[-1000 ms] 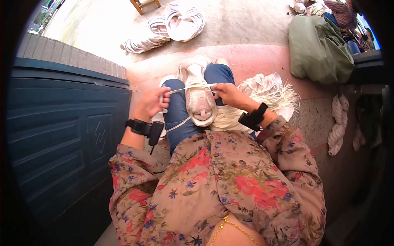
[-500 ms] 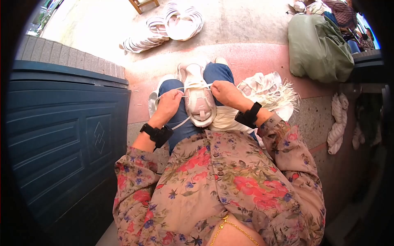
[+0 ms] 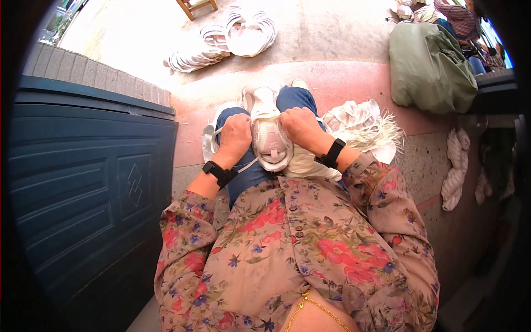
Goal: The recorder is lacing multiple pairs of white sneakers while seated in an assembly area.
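Note:
A white-and-pink sneaker (image 3: pixel 271 139) rests between my knees, its heel nearest me and its toe pointing away. Across its upper runs a white shoelace (image 3: pixel 266 115). My left hand (image 3: pixel 235 134) is closed at the left of the shoe, over my jeans, with lace beside its fingers and below its wrist. On the shoe's right side my right hand (image 3: pixel 301 129) grips the lace with bent fingers near the eyelets. Both fingertips are partly hidden by the backs of the hands. Beside my right thigh lies a bundle of white laces (image 3: pixel 362 128) with fringed loose ends.
Coiled white-and-grey striped bundles (image 3: pixel 243 36) lie on the floor ahead. A large green sack (image 3: pixel 428 66) stands at the far right. The blue panelled door (image 3: pixel 91 182) borders my left side. A twisted white bundle (image 3: pixel 456 169) hangs at the right.
My two hands have moved a little closer in around the shoe. The left one has turned and risen slightly, and the lace stretched between them is less visible.

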### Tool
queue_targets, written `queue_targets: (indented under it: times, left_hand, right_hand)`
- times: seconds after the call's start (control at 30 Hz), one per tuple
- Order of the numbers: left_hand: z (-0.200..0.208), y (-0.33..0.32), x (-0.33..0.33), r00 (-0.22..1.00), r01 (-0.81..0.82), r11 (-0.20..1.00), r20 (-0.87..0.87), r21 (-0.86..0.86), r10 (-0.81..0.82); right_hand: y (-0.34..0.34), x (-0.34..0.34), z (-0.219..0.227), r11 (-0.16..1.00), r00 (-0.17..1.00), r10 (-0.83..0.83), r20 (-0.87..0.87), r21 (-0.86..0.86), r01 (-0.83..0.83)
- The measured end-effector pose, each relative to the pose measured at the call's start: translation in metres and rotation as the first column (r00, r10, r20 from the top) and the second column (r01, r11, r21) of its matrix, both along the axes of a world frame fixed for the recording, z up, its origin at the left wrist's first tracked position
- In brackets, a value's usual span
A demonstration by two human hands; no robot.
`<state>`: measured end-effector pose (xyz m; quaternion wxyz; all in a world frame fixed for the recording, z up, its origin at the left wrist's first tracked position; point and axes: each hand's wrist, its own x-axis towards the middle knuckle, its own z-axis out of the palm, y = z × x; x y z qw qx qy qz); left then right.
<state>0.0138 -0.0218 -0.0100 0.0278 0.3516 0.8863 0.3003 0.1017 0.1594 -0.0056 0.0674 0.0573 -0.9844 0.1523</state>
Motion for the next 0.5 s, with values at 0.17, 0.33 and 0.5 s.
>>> queue_targets:
  times: [0.17,0.33,0.5]
  left_hand:
    - [-0.001,0.006,0.005,0.994,0.05,0.999,-0.1,-0.014,-0.051]
    - [0.0,0.01,0.009,0.986,0.022,0.993,-0.161,-0.116,-0.04]
    - [0.031,0.012,0.027,0.946,-0.076,0.958,-0.325,-0.278,-0.019]
  right_hand:
    - [-0.004,0.003,-0.002,0.997,0.997,-0.071,-0.025,0.035,0.072]
    - [-0.006,0.002,-0.003,0.979,0.939,-0.2,-0.281,-0.017,0.204]
    - [-0.01,0.012,0.008,0.985,0.985,-0.142,-0.1,0.085,0.151]
